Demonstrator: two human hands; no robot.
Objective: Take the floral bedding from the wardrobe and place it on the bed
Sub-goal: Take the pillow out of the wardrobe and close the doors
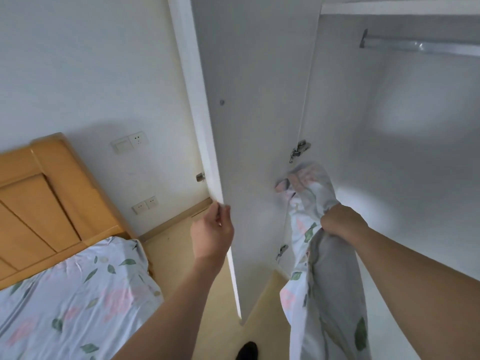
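Right hand (340, 220) grips floral bedding (327, 268); left hand (211, 235) apparently touches wardrobe door (257, 126)

White walls (85, 74) with sockets (145, 204), beige floor (207, 294), wooden headboard (52, 193).

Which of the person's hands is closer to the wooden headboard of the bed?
The left hand. It holds the edge of the wardrobe door, just across the floor from the headboard. The right hand is farther off, gripping the floral bedding at the wardrobe.
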